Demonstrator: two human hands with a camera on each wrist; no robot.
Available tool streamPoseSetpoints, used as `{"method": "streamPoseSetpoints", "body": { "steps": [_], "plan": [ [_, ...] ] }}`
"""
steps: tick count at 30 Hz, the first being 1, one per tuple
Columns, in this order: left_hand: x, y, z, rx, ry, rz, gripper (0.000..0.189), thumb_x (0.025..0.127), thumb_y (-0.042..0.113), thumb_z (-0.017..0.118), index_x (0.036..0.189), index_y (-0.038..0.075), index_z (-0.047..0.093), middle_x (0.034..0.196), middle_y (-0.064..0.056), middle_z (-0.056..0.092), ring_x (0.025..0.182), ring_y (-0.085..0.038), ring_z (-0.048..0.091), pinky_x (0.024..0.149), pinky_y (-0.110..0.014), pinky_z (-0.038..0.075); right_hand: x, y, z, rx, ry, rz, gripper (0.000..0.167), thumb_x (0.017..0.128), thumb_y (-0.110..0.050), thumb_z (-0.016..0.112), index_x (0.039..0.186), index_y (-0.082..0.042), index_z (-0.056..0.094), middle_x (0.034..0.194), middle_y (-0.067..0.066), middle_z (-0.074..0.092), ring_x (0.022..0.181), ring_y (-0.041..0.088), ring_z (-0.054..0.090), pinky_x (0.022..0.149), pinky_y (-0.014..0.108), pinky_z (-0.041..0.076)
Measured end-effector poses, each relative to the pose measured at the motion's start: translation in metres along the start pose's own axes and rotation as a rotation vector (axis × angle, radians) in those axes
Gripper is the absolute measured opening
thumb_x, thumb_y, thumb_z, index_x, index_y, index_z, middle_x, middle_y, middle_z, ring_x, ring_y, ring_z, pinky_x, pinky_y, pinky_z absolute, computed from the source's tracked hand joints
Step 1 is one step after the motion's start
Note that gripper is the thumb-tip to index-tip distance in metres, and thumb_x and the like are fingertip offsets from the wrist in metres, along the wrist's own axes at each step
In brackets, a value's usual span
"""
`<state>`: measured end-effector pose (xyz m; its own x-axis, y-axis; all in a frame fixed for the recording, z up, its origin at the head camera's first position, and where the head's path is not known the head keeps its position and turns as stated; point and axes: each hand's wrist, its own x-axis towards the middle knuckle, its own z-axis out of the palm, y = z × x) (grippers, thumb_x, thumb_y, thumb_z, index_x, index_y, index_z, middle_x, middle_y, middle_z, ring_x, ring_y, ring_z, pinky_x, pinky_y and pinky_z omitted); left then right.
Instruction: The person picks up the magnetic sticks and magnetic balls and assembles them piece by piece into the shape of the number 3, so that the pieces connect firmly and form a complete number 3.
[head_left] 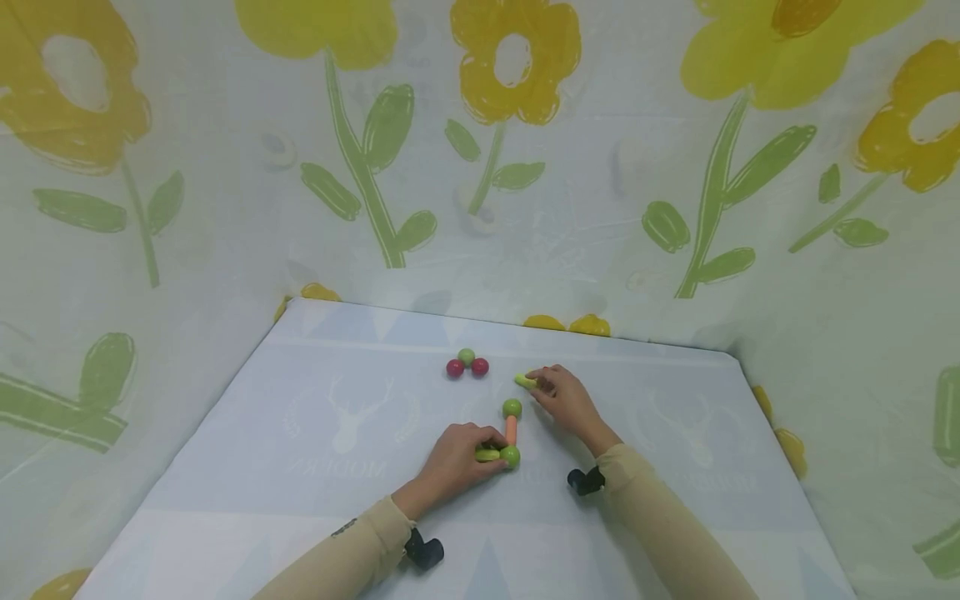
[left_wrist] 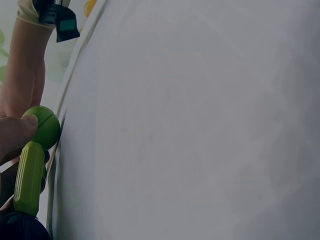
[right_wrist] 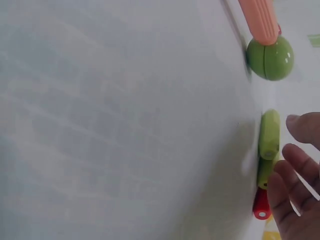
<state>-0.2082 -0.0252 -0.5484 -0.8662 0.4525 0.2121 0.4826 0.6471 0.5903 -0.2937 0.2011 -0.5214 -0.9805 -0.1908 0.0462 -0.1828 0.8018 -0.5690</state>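
In the head view my left hand (head_left: 463, 454) holds a green ball (head_left: 510, 457) with a yellow-green rod (head_left: 487, 455) at its side. The left wrist view has the thumb pressed on that ball (left_wrist: 46, 127); a dark rounded piece (left_wrist: 24, 227) sits at the rod's other end. From the ball an orange-pink rod (head_left: 512, 430) runs away to a second green ball (head_left: 512, 408). Farther right, my right hand (head_left: 564, 402) reaches toward a loose yellow-green rod (head_left: 525, 381). Its thumb and fingers are spread apart beside the rod (right_wrist: 270, 132) in the right wrist view.
Another yellow-green rod (right_wrist: 263, 172) and a red rod (right_wrist: 261, 205) lie beyond the right fingers. Toward the back of the white-clothed table (head_left: 637, 400) two red balls (head_left: 455, 368) and a green ball (head_left: 467, 357) sit close together. A flower-printed curtain (head_left: 570, 183) hangs behind.
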Motion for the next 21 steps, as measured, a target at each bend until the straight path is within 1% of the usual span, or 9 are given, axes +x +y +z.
{"method": "streamPoseSetpoints", "body": {
  "steps": [4, 6, 11, 14, 17, 21],
  "plan": [
    [0.000, 0.000, 0.000, -0.007, -0.003, -0.002, 0.021, 0.083, 0.041, 0.076, 0.101, 0.032, 0.072, 0.087, 0.022, 0.068, 0.072, 0.001, 0.050, 0.071, -0.019, 0.041, 0.007, -0.002, 0.001, -0.043, -0.006, 0.031, 0.030, 0.090, -0.017, 0.068, 0.120, -0.020, 0.068, 0.103, 0.002, 0.062, 0.093, 0.018, 0.057, 0.087, 0.039, 0.050],
    [0.000, 0.001, -0.001, -0.011, -0.003, -0.001, 0.021, 0.083, 0.040, 0.076, 0.101, 0.032, 0.072, 0.087, 0.022, 0.068, 0.073, 0.001, 0.050, 0.071, -0.018, 0.041, 0.011, -0.002, 0.002, -0.078, -0.010, 0.029, 0.030, 0.090, -0.017, 0.069, 0.120, -0.021, 0.068, 0.103, 0.002, 0.063, 0.093, 0.018, 0.057, 0.087, 0.039, 0.050],
    [0.000, 0.001, -0.001, -0.006, 0.002, 0.004, 0.021, 0.083, 0.040, 0.077, 0.101, 0.031, 0.072, 0.088, 0.022, 0.068, 0.073, 0.001, 0.051, 0.071, -0.018, 0.041, 0.020, -0.004, 0.005, -0.179, -0.017, 0.000, 0.031, 0.090, -0.022, 0.070, 0.121, -0.022, 0.069, 0.098, 0.001, 0.063, 0.087, 0.017, 0.055, 0.082, 0.037, 0.048],
    [0.000, 0.001, -0.001, -0.002, 0.005, 0.005, 0.021, 0.083, 0.040, 0.076, 0.101, 0.031, 0.072, 0.088, 0.022, 0.068, 0.073, 0.001, 0.051, 0.071, -0.018, 0.042, 0.024, -0.006, 0.008, -0.225, -0.031, 0.009, 0.033, 0.089, -0.024, 0.070, 0.122, -0.024, 0.068, 0.093, 0.001, 0.060, 0.083, 0.017, 0.053, 0.076, 0.034, 0.047],
    [0.000, 0.000, -0.001, 0.000, 0.004, 0.006, 0.020, 0.083, 0.040, 0.076, 0.102, 0.031, 0.072, 0.089, 0.021, 0.069, 0.074, 0.001, 0.051, 0.072, -0.019, 0.042, 0.026, -0.009, 0.009, -0.235, -0.062, 0.032, 0.036, 0.090, -0.023, 0.069, 0.125, -0.025, 0.067, 0.089, 0.002, 0.057, 0.080, 0.017, 0.050, 0.071, 0.032, 0.043],
    [0.000, 0.001, 0.000, 0.003, 0.009, 0.009, 0.020, 0.083, 0.040, 0.076, 0.101, 0.031, 0.072, 0.089, 0.021, 0.069, 0.074, 0.002, 0.051, 0.073, -0.020, 0.043, 0.025, -0.011, 0.008, -0.212, -0.119, 0.069, 0.039, 0.091, -0.019, 0.067, 0.129, -0.024, 0.065, 0.089, 0.003, 0.054, 0.079, 0.018, 0.049, 0.069, 0.031, 0.041]
  ]
}}
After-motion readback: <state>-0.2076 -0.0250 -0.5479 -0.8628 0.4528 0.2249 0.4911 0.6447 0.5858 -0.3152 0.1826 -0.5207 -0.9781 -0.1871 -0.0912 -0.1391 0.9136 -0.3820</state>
